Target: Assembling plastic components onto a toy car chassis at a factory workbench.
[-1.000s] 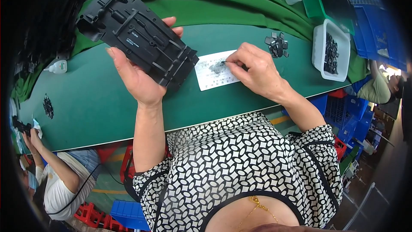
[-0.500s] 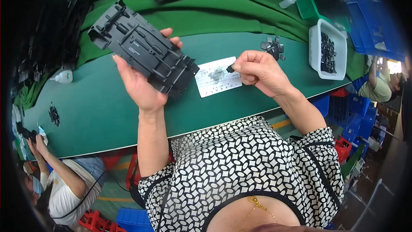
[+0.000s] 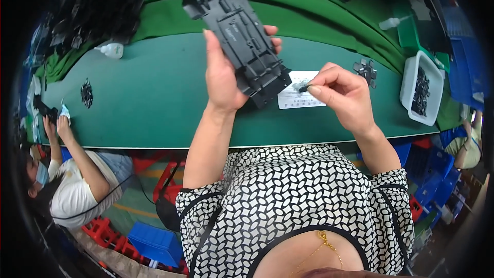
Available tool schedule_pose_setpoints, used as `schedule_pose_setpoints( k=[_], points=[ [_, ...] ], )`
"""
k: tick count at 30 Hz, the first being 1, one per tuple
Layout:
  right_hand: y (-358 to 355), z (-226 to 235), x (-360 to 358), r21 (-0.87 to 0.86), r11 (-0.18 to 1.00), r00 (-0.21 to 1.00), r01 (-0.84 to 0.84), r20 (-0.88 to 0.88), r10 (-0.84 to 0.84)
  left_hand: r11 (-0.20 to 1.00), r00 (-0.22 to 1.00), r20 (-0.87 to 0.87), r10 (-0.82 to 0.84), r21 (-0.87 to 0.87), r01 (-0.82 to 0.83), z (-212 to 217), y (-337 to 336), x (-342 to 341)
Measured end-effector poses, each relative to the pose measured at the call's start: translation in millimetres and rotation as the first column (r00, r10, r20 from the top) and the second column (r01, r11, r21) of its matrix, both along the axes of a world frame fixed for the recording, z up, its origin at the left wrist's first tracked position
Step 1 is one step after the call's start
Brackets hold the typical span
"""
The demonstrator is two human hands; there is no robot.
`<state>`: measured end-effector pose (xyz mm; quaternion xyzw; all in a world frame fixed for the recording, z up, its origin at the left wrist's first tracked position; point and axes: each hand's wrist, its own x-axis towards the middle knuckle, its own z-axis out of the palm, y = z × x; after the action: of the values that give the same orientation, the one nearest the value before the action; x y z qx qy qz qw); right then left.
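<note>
Far left: co-worker's hands (image 3: 54, 118) at the edge of the green table (image 3: 154, 98), small pile of dark parts (image 3: 86, 93) nearby. Centre: left hand (image 3: 225, 74) clamped on a long black plastic chassis (image 3: 239, 36), held tilted above the table, fingers wrapped round its far side. Just right, white card (image 3: 300, 96) lies flat. Right hand (image 3: 342, 92) over the card, thumb & forefinger pinched on 1 small dark part (image 3: 302, 88). Far right: white tray (image 3: 410, 83) w/ dark pieces.
</note>
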<state>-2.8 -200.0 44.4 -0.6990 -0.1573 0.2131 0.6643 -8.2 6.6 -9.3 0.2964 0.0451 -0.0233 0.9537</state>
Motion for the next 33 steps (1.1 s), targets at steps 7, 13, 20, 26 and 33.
schedule_pose_setpoints(
  k=[7, 13, 20, 26, 33],
  points=[
    [38, -15, 0, -0.166, 0.984, 0.517, -0.069, 0.837, 0.177, 1.0, 1.0, 0.019, -0.02, 0.021, 0.019, 2, -1, -2],
    [42, -25, 5, -0.216, 0.974, 0.374, -0.073, 0.899, 0.227, 0.998, 0.998, 0.053, -0.045, 0.043, 0.043, 0, -1, -1],
    [42, -28, 6, -0.233, 0.97, 0.347, -0.075, 0.905, 0.244, 0.999, 0.999, 0.035, -0.038, 0.04, 0.037, 3, -3, -3],
    [43, -29, 6, -0.251, 0.966, 0.327, -0.069, 0.909, 0.259, 0.997, 0.999, 0.04, -0.037, 0.062, 0.034, 3, -4, -3],
    [42, -31, 7, -0.267, 0.96, 0.274, -0.087, 0.92, 0.281, 0.996, 0.999, 0.035, -0.038, 0.076, 0.035, 3, -4, -3]
  ],
)
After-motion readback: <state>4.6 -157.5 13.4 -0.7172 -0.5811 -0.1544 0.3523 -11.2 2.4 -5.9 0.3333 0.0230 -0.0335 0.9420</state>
